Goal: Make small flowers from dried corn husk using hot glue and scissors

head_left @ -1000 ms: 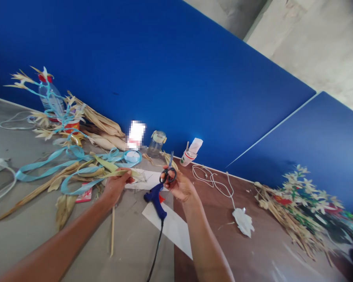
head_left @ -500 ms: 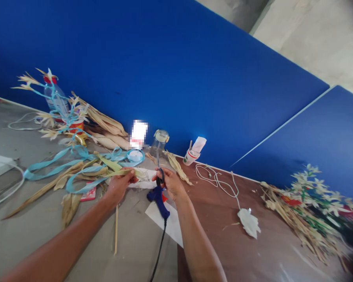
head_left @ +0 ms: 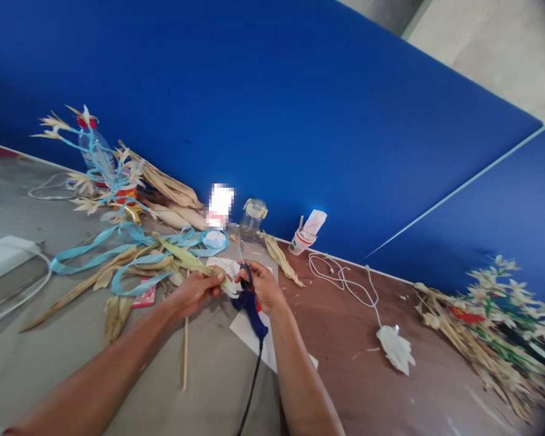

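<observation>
My left hand [head_left: 198, 293] pinches a pale green corn husk strip [head_left: 188, 259] close to its near end. The strip runs back to the upper left, and its frayed tip reaches toward my right hand [head_left: 264, 284]. In that right hand is a pair of scissors [head_left: 245, 275] with dark handles, the blades pointing away from me. Whether the scissor blades are parted is too small to make out. A dark blue glue gun [head_left: 255, 318] with a black cord lies just below the scissors, over a white sheet [head_left: 245, 333].
Light blue ribbon [head_left: 79, 261] and dry husks [head_left: 79, 289] spread to the left. Behind stand a ribbon-wrapped flower piece [head_left: 111, 175], a clear jar [head_left: 253, 217] and a paper cup [head_left: 301, 240]. White cable [head_left: 340, 278] and bundled stalks [head_left: 470, 345] lie right. A blue partition [head_left: 272, 121] rises behind.
The whole view has shifted slightly, so things sit farther right. The husk's near end now slopes lower, beside the scissors' handles. Both hands keep their holds.
</observation>
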